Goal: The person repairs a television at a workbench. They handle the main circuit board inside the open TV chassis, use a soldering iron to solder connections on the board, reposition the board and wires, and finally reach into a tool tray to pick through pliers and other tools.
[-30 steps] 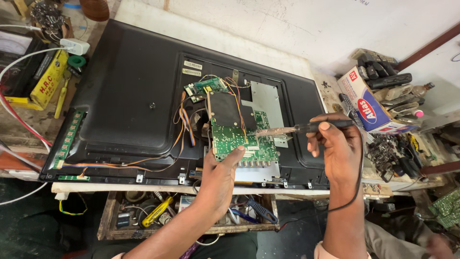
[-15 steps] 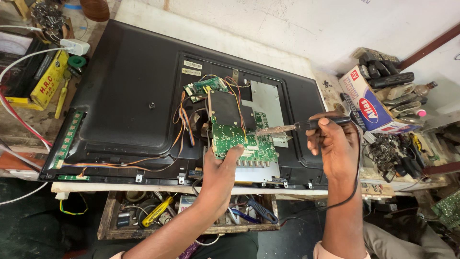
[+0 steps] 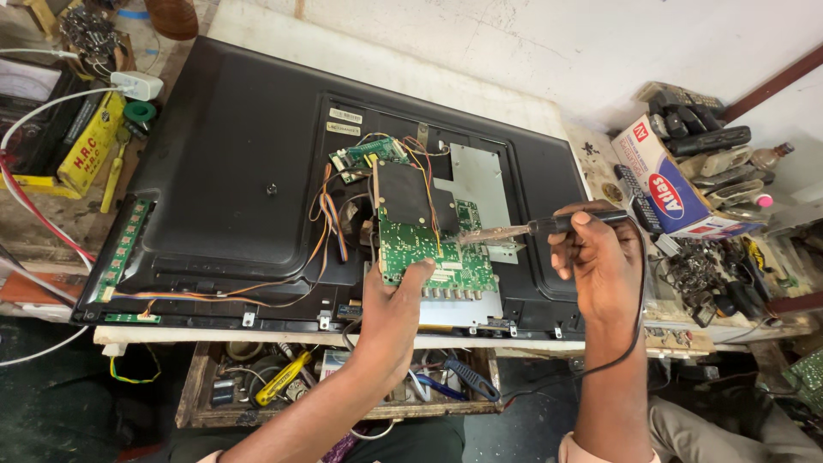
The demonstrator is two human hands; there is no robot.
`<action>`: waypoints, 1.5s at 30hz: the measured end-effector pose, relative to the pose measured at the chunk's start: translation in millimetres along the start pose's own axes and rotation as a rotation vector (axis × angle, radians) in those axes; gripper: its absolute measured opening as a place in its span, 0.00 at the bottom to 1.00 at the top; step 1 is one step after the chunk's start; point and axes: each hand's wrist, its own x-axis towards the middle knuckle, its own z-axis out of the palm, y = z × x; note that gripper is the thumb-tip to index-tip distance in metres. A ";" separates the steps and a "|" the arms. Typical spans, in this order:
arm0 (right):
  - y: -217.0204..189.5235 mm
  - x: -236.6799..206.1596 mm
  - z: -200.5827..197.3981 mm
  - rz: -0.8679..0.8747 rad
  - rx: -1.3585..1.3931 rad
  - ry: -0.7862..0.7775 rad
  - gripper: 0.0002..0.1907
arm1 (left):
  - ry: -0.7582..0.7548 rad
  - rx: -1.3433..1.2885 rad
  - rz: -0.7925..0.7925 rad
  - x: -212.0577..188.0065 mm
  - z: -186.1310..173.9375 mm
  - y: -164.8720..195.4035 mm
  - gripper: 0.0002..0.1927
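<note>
A flat television lies face down on the bench with its back opened. A green circuit board sits in the opening, with a black patch on its upper part and coloured wires leading left. My left hand rests on the board's lower left, fingers pressing it. My right hand grips the black handle of a soldering iron, whose tip points left onto the board's right side. A black cord runs down from the handle past my wrist.
A wooden drawer of tools hangs open under the bench front. A cardboard box and several remote controls lie at the right. A yellow meter and a white plug sit at the left.
The soldering iron tip has moved slightly left and down onto the board. My left hand has barely shifted.
</note>
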 end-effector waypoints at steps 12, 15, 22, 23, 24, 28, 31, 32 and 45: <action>8.4 3.0 -7.7 -0.002 0.054 -0.026 0.10 | -0.055 -0.034 0.018 -4.4 1.0 -0.4 0.15; 10.8 5.9 -12.1 0.010 0.039 -0.029 0.11 | -0.066 0.030 0.013 -2.7 -1.3 1.8 0.16; 14.8 34.3 -25.9 0.131 0.020 -0.128 0.13 | -0.089 0.080 -0.037 1.1 -7.4 1.2 0.16; 14.6 39.9 -26.6 0.140 0.031 -0.162 0.13 | -0.089 0.064 -0.028 1.0 -7.6 -0.3 0.16; 13.7 45.0 -26.9 0.151 0.033 -0.193 0.13 | -0.090 0.049 -0.020 0.5 -7.8 -1.7 0.15; 4.9 61.0 -24.1 0.189 0.005 -0.272 0.12 | -0.132 0.029 0.038 -1.3 -9.5 -5.5 0.12; -4.9 71.1 -20.1 0.208 -0.052 -0.322 0.12 | -0.156 0.022 0.055 -1.6 -9.9 -5.5 0.10; -7.4 74.8 -18.4 0.213 -0.072 -0.341 0.12 | -0.161 0.023 0.056 -1.4 -9.8 -5.0 0.10; 10.3 110.5 -13.2 0.375 -0.041 -0.350 0.12 | -0.186 0.130 0.035 5.2 -7.7 6.2 0.09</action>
